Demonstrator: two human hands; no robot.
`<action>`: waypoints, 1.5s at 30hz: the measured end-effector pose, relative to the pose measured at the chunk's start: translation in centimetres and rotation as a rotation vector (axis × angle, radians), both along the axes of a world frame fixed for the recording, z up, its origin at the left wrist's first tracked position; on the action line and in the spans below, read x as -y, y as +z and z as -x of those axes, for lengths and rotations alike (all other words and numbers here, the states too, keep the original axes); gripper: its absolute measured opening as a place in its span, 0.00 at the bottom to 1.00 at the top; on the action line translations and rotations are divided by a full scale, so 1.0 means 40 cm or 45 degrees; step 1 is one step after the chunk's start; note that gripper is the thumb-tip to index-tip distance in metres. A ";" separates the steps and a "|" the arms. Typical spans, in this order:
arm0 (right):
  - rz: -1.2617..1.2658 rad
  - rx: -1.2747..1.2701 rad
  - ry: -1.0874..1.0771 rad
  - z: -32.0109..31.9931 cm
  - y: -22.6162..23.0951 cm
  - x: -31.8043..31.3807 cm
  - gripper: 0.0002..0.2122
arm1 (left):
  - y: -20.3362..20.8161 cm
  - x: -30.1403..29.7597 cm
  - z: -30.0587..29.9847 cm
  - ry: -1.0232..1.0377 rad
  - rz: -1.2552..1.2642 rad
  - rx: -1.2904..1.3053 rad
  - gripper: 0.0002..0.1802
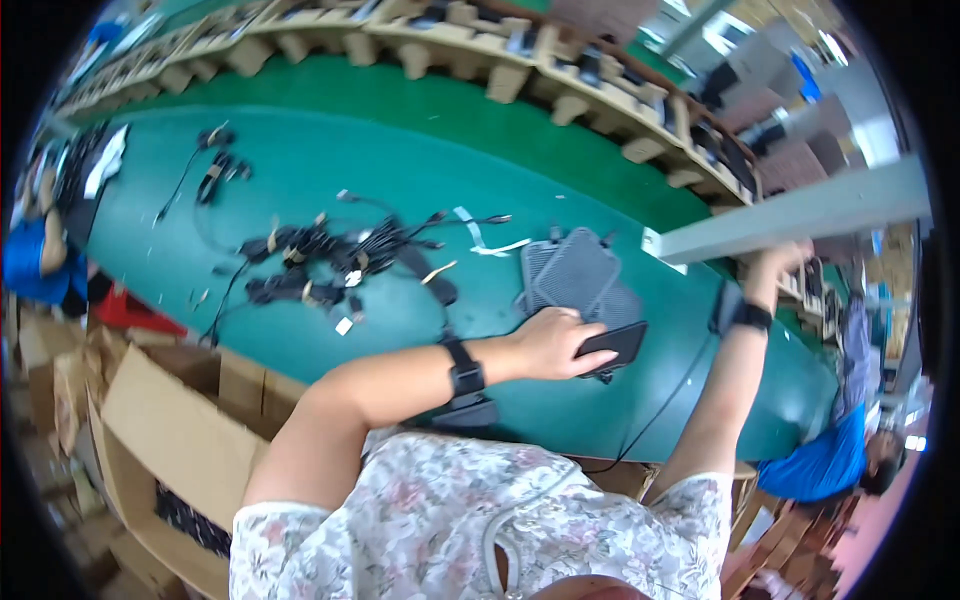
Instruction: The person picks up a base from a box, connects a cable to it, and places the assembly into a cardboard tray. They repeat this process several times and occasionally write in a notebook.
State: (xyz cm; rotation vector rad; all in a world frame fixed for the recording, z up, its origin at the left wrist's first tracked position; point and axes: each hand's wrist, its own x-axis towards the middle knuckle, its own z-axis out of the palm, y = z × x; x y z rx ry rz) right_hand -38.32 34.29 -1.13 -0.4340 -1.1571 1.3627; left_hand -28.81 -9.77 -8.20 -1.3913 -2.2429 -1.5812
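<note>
My left hand (556,342) is closed on a flat black rectangular device (622,344), with the thumb along its near side. Just beyond it lies a small pile of dark grey ribbed flat panels (578,272), some overlapping. My right hand (778,260) is stretched out to the far right, beside the end of a grey metal beam (800,215). Its fingers are small and blurred, so what they touch is unclear. Both wrists wear black straps with dark modules. Left of the panels, bundled black cables (350,250) lie tangled on the green table (480,345).
A long row of cardboard trays (500,60) holding dark items runs along the far side. An open cardboard carton (180,400) stands at the near left. One thin black cable (665,395) hangs over the near edge. People in blue (820,460) are at both ends.
</note>
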 end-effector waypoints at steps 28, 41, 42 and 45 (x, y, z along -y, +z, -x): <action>-2.733 1.013 0.875 -0.094 0.225 1.066 0.08 | 0.216 0.460 0.045 0.784 -0.179 -0.439 0.27; -0.621 1.049 1.377 -0.212 0.250 0.970 0.14 | 0.268 0.254 0.112 -0.391 -0.634 0.904 0.17; -1.002 0.962 1.071 -0.215 0.232 0.967 0.15 | 0.279 0.245 0.105 -0.568 -0.687 1.333 0.16; -1.668 0.765 0.364 -0.244 0.212 0.944 0.17 | 0.247 0.201 0.106 -0.759 -0.502 1.697 0.15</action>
